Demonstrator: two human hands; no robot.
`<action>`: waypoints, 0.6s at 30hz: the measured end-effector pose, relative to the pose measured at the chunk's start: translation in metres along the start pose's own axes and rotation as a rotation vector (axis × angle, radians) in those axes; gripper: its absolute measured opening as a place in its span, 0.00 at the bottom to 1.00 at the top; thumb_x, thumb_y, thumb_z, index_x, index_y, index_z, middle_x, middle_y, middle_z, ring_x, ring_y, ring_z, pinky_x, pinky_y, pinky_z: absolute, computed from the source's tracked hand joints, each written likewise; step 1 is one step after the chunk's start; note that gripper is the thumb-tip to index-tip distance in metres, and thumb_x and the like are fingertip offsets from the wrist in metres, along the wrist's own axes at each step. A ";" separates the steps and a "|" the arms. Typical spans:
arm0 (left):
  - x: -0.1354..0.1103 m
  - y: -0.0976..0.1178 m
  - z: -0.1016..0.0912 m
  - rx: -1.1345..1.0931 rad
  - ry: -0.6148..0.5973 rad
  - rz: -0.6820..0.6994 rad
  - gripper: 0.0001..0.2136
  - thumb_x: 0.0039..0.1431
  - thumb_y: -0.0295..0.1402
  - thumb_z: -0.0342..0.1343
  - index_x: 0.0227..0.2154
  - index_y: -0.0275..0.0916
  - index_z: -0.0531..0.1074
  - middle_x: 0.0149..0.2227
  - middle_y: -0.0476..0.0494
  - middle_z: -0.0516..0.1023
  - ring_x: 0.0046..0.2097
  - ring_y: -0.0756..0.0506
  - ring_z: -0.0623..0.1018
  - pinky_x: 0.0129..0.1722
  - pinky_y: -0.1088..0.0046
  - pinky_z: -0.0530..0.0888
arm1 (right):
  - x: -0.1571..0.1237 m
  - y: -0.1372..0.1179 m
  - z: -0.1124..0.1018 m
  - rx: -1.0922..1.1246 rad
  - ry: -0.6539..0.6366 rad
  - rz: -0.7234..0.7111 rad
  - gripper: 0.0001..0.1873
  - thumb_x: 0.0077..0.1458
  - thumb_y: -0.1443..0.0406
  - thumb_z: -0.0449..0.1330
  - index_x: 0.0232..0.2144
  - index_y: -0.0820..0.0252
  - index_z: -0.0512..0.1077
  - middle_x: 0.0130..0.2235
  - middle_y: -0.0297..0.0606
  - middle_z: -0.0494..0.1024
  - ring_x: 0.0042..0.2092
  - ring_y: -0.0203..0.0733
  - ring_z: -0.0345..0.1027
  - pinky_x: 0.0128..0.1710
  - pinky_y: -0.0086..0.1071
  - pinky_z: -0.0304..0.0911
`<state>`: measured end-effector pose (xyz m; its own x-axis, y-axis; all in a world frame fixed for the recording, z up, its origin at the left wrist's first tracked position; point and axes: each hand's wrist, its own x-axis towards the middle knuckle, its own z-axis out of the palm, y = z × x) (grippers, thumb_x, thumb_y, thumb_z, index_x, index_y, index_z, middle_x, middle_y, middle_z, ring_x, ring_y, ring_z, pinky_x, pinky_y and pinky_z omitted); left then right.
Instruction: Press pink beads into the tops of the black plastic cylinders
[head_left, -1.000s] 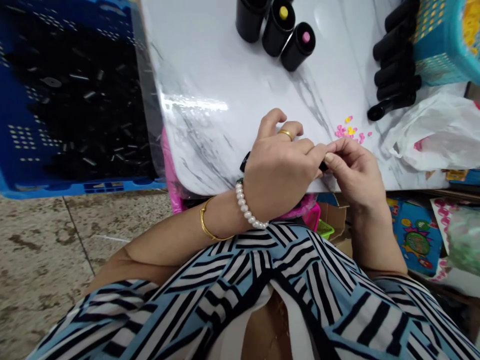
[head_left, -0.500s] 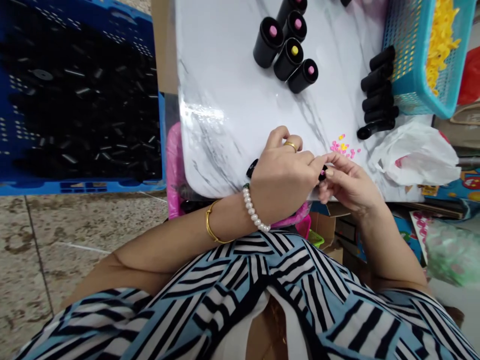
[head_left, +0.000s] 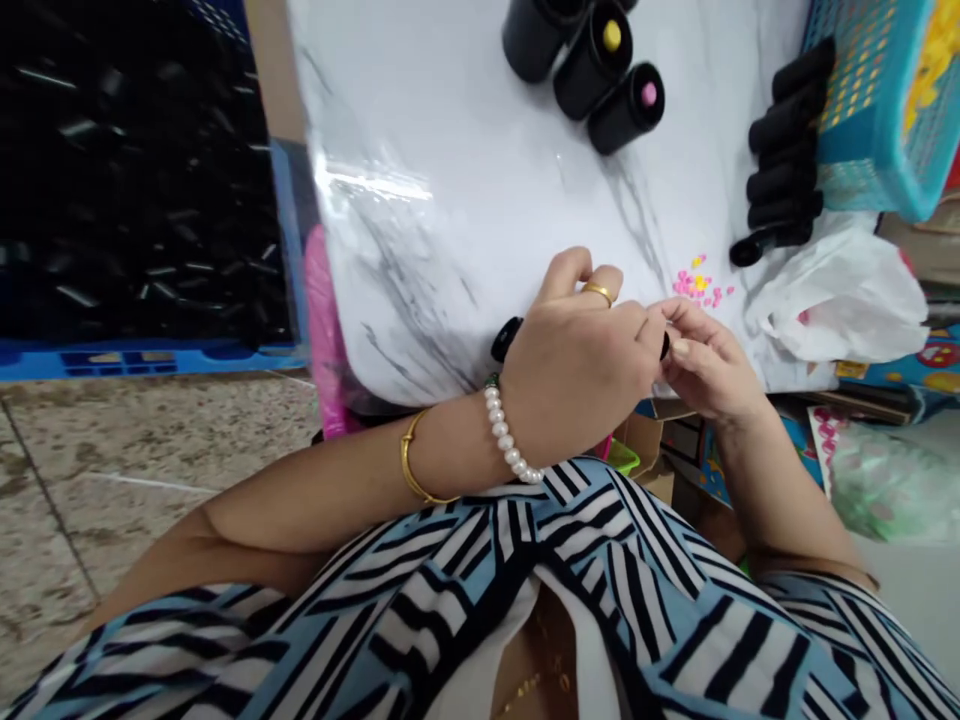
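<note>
My left hand (head_left: 585, 350), wearing a gold ring and a pearl bracelet, is closed palm down around a black tubular piece (head_left: 507, 340). One end of it sticks out on the left, beyond the heel of the hand. Between the two hands shows a small black end (head_left: 665, 346); whether it belongs to the same piece is hidden. Thumb and fingers of my right hand (head_left: 712, 365) pinch at this end, touching the left fingertips. Just beyond the right hand lies a small heap of pink and yellow bits (head_left: 699, 284) on the marbled tabletop (head_left: 442, 250).
Several black cups stand at the back, one with a yellow peg (head_left: 611, 37), another with a pink peg (head_left: 648, 95). Black tubes (head_left: 784, 185) lie beside a blue basket (head_left: 862, 175) of yellow pieces. A white plastic bag (head_left: 844, 300) sits right. A blue crate (head_left: 150, 360) of black parts stands left.
The view has shifted, so the cups sit higher and the crate farther left. My hands stay together at the black end; the pink bit seen there earlier is out of sight.
</note>
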<state>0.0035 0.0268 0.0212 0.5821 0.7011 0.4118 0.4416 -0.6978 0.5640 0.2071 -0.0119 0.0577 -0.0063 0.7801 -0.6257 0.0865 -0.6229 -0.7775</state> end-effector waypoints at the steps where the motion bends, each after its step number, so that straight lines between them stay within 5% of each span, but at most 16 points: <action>1: -0.001 0.000 0.001 0.011 0.029 0.013 0.11 0.72 0.33 0.52 0.43 0.32 0.77 0.29 0.47 0.75 0.46 0.38 0.76 0.55 0.50 0.65 | 0.000 0.000 -0.003 0.009 -0.028 -0.002 0.23 0.50 0.52 0.73 0.44 0.54 0.74 0.26 0.28 0.76 0.25 0.35 0.73 0.27 0.29 0.73; 7: 0.000 -0.001 -0.002 0.000 -0.015 0.012 0.10 0.71 0.31 0.51 0.42 0.32 0.77 0.29 0.47 0.75 0.46 0.39 0.76 0.55 0.50 0.66 | 0.006 -0.005 -0.002 -0.030 -0.025 0.034 0.21 0.50 0.53 0.73 0.42 0.55 0.74 0.25 0.28 0.77 0.23 0.35 0.72 0.26 0.29 0.73; 13: 0.003 -0.001 -0.006 -0.054 -0.089 -0.016 0.14 0.72 0.30 0.45 0.42 0.32 0.77 0.30 0.45 0.75 0.47 0.40 0.75 0.56 0.46 0.65 | 0.010 -0.004 0.009 -0.129 0.122 -0.048 0.15 0.52 0.55 0.72 0.35 0.54 0.73 0.21 0.25 0.74 0.18 0.32 0.67 0.19 0.25 0.64; 18: -0.001 -0.001 -0.004 0.007 -0.040 0.015 0.10 0.69 0.30 0.51 0.41 0.33 0.76 0.30 0.46 0.75 0.45 0.39 0.75 0.55 0.49 0.66 | 0.002 0.002 0.008 -0.096 -0.027 -0.052 0.17 0.57 0.52 0.68 0.43 0.52 0.72 0.22 0.26 0.76 0.20 0.39 0.73 0.22 0.32 0.71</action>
<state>-0.0004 0.0274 0.0225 0.6156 0.6842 0.3910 0.4375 -0.7094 0.5526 0.1996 -0.0120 0.0544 -0.0405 0.8087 -0.5868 0.1799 -0.5718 -0.8005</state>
